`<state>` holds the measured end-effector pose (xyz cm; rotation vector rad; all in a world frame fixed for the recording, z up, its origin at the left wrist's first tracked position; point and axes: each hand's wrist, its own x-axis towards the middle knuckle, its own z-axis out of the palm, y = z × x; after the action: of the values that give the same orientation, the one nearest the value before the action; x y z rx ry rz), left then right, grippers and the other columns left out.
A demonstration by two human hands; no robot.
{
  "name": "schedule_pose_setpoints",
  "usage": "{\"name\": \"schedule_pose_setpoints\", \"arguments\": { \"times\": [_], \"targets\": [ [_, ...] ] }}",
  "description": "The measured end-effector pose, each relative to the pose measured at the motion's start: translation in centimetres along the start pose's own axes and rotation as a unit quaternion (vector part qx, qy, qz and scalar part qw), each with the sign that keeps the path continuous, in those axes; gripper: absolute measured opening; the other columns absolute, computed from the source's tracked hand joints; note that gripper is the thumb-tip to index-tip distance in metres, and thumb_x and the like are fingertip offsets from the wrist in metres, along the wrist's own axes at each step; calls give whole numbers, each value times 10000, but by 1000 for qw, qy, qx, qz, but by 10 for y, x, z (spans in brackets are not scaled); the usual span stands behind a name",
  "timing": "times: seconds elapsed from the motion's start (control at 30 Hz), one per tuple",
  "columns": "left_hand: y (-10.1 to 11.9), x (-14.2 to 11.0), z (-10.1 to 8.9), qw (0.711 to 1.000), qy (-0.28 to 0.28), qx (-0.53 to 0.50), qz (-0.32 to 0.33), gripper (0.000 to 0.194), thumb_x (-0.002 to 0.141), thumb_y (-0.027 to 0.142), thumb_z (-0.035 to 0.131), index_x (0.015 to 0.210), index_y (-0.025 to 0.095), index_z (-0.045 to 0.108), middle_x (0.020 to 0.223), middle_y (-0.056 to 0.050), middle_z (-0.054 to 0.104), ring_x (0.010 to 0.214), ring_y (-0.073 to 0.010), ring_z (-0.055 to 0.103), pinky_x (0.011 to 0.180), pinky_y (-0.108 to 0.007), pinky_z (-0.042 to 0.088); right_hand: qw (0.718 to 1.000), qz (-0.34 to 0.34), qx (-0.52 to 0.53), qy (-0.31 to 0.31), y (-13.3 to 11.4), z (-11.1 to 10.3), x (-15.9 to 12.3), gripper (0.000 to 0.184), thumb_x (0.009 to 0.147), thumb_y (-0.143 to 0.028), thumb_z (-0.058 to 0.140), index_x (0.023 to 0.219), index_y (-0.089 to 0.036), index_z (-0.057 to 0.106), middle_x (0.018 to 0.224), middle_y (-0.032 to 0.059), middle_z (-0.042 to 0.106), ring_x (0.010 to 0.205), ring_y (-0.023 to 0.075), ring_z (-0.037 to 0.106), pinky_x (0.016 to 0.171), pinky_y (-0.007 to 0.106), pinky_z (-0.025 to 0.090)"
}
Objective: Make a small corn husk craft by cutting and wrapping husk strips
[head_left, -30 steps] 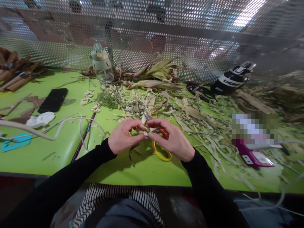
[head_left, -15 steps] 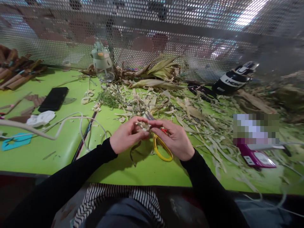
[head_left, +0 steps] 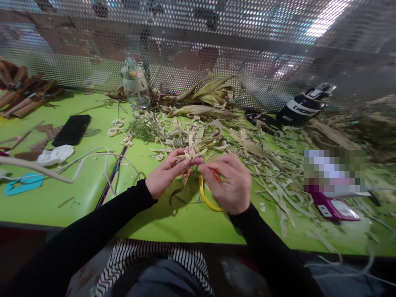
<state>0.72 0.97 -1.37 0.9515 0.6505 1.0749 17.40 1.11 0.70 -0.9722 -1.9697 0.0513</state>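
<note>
My left hand (head_left: 165, 175) is closed, pinching a small bunch of pale dried corn husk (head_left: 191, 149) between thumb and fingers. A darker, curled husk strip (head_left: 177, 196) trails below it toward the table. My right hand (head_left: 230, 181) is closed, its thumb and fingertips brought together just right of the left fingertips. What sits in that pinch is too small to make out. Scissors with yellow and red handles (head_left: 208, 201) show beneath the right hand, partly covered by it. Whether the hand touches them I cannot tell.
Husk scraps (head_left: 173, 132) cover the green table (head_left: 148, 222) behind and right of my hands. A clear bottle (head_left: 136, 88), a black bottle (head_left: 298, 109), a phone (head_left: 72, 130), a white cable (head_left: 93, 153) and a magenta device (head_left: 335, 208) lie or stand around. A perforated metal screen (head_left: 185, 53) rises behind.
My right hand has turned and curled its fingers into a pinch, covering more of the scissors. The husk piece in my left hand now shows above the fingers.
</note>
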Motion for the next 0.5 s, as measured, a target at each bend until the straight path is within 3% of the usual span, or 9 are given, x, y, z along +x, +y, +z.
{"name": "schedule_pose_setpoints", "arguments": {
  "times": [0.07,0.17,0.3,0.37,0.5],
  "targets": [
    [-1,0,2,999,16,-28,5,314,832,285,595,1080,204,421,1057,-69,679,1098,-165,579,972,-342,401,996,27,33,-74,-4,8,-3,129,835,-279,602,786,-182,671,753,43,639,689,162,576,610,301,475],
    [-1,0,4,998,25,-51,3,346,813,264,618,1087,196,417,1035,-69,689,1079,-170,594,995,-352,397,976,133,111,-134,-6,18,-5,217,838,-351,588,786,-155,666,747,42,648,641,143,567,579,274,452],
    [-1,0,4,998,26,-63,5,339,805,266,629,1082,189,450,1027,-71,696,1060,-178,609,991,-351,405,899,267,299,-176,-5,21,-5,245,819,-399,591,801,-159,638,717,11,631,615,116,551,569,242,449],
    [-1,-1,4,997,29,-63,15,337,802,281,632,1080,187,466,1023,-75,699,1055,-190,613,978,-358,415,882,273,331,-195,-4,19,-4,229,815,-383,594,770,-159,619,703,2,606,610,105,529,572,232,437],
    [0,-5,3,998,35,-38,27,342,809,306,624,1085,172,473,974,-83,714,988,-202,640,932,-370,445,899,217,287,-251,-6,14,-2,196,799,-318,610,683,-160,593,601,-28,511,517,76,410,484,205,342]
  ]
}}
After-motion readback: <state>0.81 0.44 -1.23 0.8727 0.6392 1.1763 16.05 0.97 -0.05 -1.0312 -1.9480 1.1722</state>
